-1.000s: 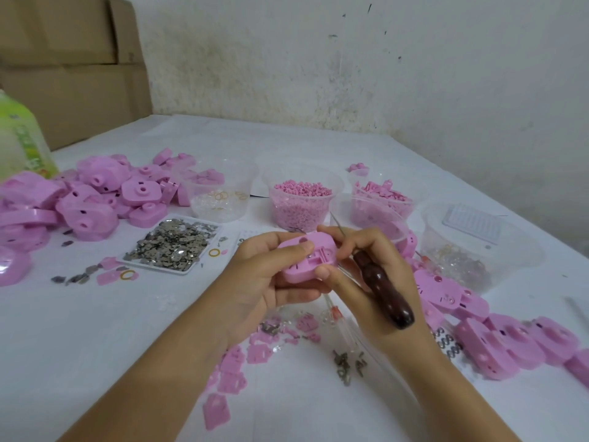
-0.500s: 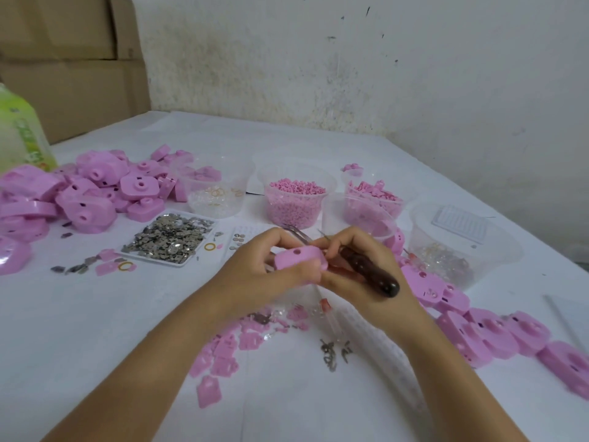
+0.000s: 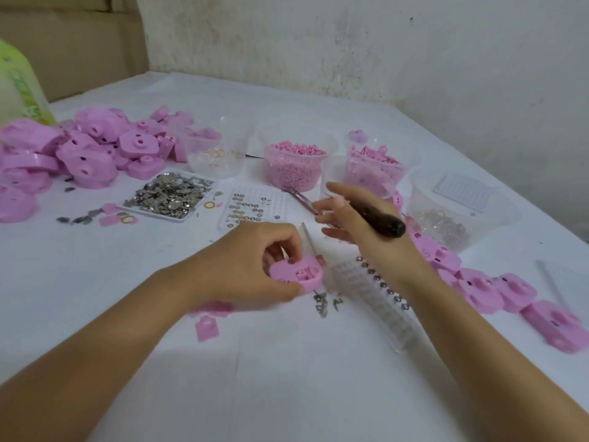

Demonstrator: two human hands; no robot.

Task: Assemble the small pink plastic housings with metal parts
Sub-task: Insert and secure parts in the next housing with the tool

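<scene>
Spreading under both hands, the white tabletop carries everything. A heap of pink housings lies far out to the left of the left hand. A row of more housings trails off to the right of the right hand. Clear tubs stand beyond the right hand, and a tray of metal parts sits ahead of the left hand. The left hand is curled round one housing, thumb and fingers clamped on its rim, holding it low over the tabletop, open face up, just left of the right wrist. The right hand is raised beyond it, fingers stretched forward and apart, with a dark-handled tool tucked across it at the thumb. Tweezers lie just before its fingertips.
</scene>
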